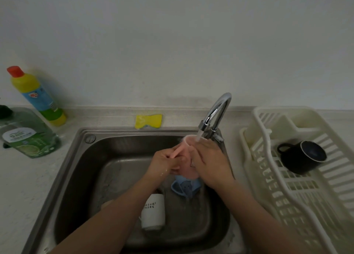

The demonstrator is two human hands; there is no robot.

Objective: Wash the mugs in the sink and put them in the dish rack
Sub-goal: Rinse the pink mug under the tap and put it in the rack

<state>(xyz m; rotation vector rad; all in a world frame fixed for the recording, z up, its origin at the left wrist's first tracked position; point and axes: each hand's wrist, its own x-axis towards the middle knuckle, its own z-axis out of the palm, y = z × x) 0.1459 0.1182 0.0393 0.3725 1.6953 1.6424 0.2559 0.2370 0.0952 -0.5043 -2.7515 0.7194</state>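
A pink mug [186,158] is held over the steel sink [76,158], its mouth tilted up under the water running from the chrome tap [216,114]. My left hand [166,162] grips the mug's handle side, and my right hand [210,162] wraps round its body. Below them in the basin a blue mug [184,186] lies on its side. A white mug [153,211] with dark print also lies in the basin. A black mug [302,156] rests on its side in the cream dish rack [287,206] at the right.
A yellow sponge [148,121] lies on the ledge behind the sink. A yellow and blue bottle [36,95] with a red cap and a green detergent bottle [28,137] stand on the counter at the left. The wall rises close behind.
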